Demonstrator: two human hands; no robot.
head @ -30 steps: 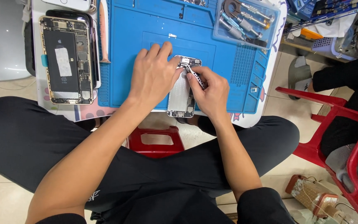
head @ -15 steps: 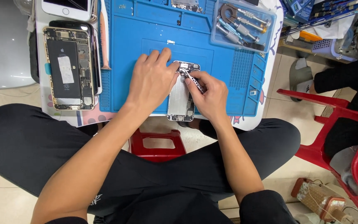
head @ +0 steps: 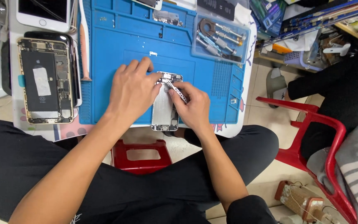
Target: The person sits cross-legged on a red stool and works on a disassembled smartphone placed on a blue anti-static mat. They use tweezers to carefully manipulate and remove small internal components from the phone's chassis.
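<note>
1. Silver phone shell (head: 163, 108) lying open side up at the near edge of the blue mat (head: 112, 58), bottom end just past the table's rim, above the red stool (head: 141, 154).
2. Same spot on the mat as half a second and a second ago; only the view sits slightly lower and closer now, so no real shift of the shell.
3. Left hand (head: 132, 92) flat on the shell's left side, fingers spread, pressing it down as before, not closed around anything.
4. Right hand (head: 190, 107) pinched shut on tweezers (head: 175, 90), tips aimed at the shell's top end, hardly moved from earlier; looks like slow, fine work inside the shell, still under way.
5. Hands close together, touching over the shell.
6. Further out: an opened phone (head: 45, 81) with its battery showing on the left, a white phone (head: 43, 13) face up above it, a clear tray of tools (head: 220, 38) at the mat's far right.
7. At the right edge, another person's dark sleeve (head: 332, 83) beside a red chair (head: 311, 137).
</note>
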